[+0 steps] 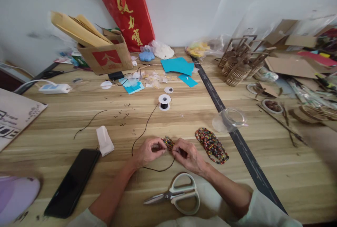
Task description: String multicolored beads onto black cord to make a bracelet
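Between my two hands is a small bunch of multicoloured bead strands (167, 143). My left hand (149, 152) pinches its left side with thumb and forefinger. On the right side, my right hand (187, 154) is closed in a pinch by the beads, where a black cord (160, 170) meets its fingertips. That cord loops under my left hand and runs up to a white spool (164, 102) wound with black cord. Right of my right hand lies a coil of beaded strands (212, 145). White-handled scissors (175, 196) rest below my hands, blades pointing left.
A black phone (72, 183) and folded white paper (104, 140) lie at left. A clear plastic container (229, 120) stands at right, near small bamboo baskets (235, 67). Blue paper pieces (177, 66), a cardboard box (105, 57) and a red bag (129, 13) are at the back.
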`<state>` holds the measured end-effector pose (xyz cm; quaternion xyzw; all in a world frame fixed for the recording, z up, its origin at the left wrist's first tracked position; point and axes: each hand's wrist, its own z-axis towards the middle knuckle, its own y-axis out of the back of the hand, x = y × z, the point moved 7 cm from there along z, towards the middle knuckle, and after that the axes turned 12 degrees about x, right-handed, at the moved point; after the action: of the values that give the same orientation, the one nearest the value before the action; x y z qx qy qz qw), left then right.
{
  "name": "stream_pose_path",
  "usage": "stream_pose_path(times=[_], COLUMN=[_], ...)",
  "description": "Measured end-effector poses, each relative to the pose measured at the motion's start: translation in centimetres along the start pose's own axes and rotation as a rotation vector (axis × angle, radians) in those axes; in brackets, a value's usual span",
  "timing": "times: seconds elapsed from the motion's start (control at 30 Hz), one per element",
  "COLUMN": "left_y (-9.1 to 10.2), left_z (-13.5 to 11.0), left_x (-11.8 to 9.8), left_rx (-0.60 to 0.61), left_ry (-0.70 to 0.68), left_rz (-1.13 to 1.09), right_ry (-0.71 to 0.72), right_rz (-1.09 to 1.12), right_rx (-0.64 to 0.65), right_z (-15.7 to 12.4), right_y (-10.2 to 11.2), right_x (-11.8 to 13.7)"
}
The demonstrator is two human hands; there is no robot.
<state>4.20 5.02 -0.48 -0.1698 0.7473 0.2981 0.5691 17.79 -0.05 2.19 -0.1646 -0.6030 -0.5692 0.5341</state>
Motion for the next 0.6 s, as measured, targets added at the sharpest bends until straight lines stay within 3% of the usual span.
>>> stream_pose_path(times=[0.6], left_y=[-0.29], left_z=[0.07], left_x=[-0.16], left_rx=[0.016], left_ry=[-0.016], left_rz=[0.014], right_ry=[-0.020], right_rz=[-0.015], right_rx=[0.019], right_z=[-0.03], right_y=[-0.21], right_x=[-0.38])
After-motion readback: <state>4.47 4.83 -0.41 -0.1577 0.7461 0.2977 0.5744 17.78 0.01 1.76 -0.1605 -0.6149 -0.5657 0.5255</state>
